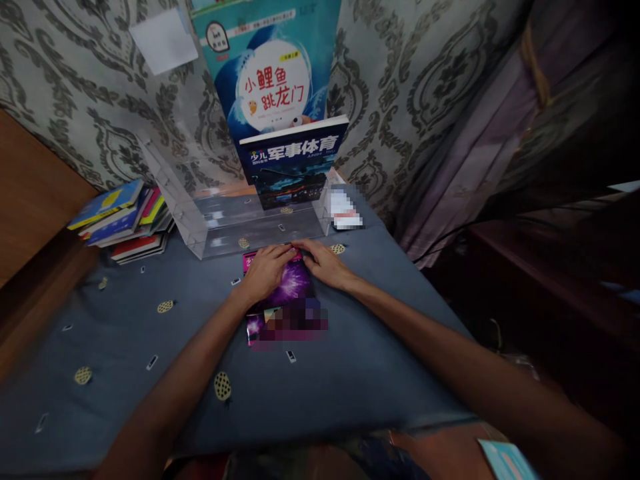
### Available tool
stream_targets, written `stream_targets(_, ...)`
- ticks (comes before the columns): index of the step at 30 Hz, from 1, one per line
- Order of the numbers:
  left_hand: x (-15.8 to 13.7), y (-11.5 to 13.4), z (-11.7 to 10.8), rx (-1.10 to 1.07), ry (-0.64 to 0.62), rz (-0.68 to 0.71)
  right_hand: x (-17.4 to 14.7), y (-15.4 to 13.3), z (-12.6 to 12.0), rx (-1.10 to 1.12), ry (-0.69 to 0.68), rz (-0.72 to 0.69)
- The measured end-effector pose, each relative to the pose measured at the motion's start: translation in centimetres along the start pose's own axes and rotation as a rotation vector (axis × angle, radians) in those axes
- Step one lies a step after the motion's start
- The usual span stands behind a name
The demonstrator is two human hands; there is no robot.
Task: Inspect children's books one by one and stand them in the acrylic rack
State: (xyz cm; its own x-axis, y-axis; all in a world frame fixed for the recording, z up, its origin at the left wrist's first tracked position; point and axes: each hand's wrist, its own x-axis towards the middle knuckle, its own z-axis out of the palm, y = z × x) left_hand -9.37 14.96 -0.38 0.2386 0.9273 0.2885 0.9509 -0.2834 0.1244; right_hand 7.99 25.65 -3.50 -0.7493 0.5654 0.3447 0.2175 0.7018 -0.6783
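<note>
A purple book (295, 283) with a bright burst on its cover lies flat on the cloth-covered table. My left hand (267, 270) rests palm down on its left and upper part, fingers stretched out. At the upper right corner is my right hand (327, 263), its fingers reaching along the top edge and meeting the left fingertips. Its fingers look extended rather than wrapped round the book. The book's lower part is blurred out. Just beyond it, a clear acrylic stand (220, 233) holds a dark blue book (295, 163) and a taller teal book (275, 73), both upright.
Several books (127, 213) are piled unevenly left of the stand. A partly blurred white item (346, 210) lies to its right. The patterned wall covering (390, 80) rises behind the table. At the right hangs a curtain (465, 147), near dark cables.
</note>
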Motion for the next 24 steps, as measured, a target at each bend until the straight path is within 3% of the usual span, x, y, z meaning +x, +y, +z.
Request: stream_targets(24, -0.19, -0.13, 0.52, 0.007, 0.031, -0.002, -0.16, -0.07, 0.16, -0.035, 0.042, -0.039)
